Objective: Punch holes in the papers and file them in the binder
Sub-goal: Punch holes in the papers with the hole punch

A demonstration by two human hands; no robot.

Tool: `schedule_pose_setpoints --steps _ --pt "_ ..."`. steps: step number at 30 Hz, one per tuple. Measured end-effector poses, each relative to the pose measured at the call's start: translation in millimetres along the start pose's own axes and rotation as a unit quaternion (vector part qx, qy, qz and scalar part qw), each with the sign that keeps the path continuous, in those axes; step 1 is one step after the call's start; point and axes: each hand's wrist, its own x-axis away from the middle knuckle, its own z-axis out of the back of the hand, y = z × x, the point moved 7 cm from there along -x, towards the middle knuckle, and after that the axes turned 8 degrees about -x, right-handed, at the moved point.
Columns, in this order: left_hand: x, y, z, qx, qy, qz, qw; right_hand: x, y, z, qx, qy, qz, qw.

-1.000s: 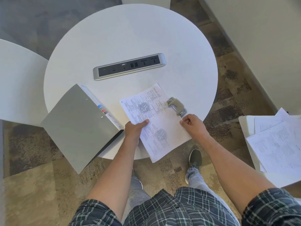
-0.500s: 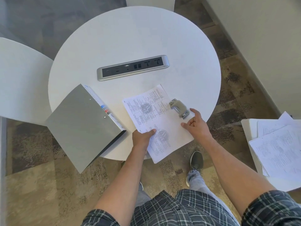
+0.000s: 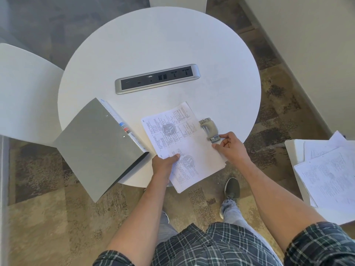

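Binder [image 3: 96, 148], shut at the table's [image 3: 153, 45] left edge, is untouched. Papers [image 3: 182, 143] beside it are pinched at the near corner by the left hand [image 3: 163, 166]. The punch [image 3: 209, 129] at their right edge is pinched by the right hand [image 3: 230, 146]. Punching seems unfinished; filing remains.

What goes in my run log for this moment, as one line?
left hand: holds printed white paper stack | right hand: pinches grey metal hole punch | grey binder: closed

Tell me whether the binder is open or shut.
Shut. The grey binder lies flat on the table's near-left edge, cover down on its spine, no rings or inner pages showing, part overhanging the rim.
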Motion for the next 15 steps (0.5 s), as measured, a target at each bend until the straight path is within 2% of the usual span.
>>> schedule_pose_setpoints --steps 15 --pt "1.0 20.0 8.8 -0.038 -0.013 -0.014 0.999 13.4 -8.7 -12.3 0.04 0.064 0.018 0.997"
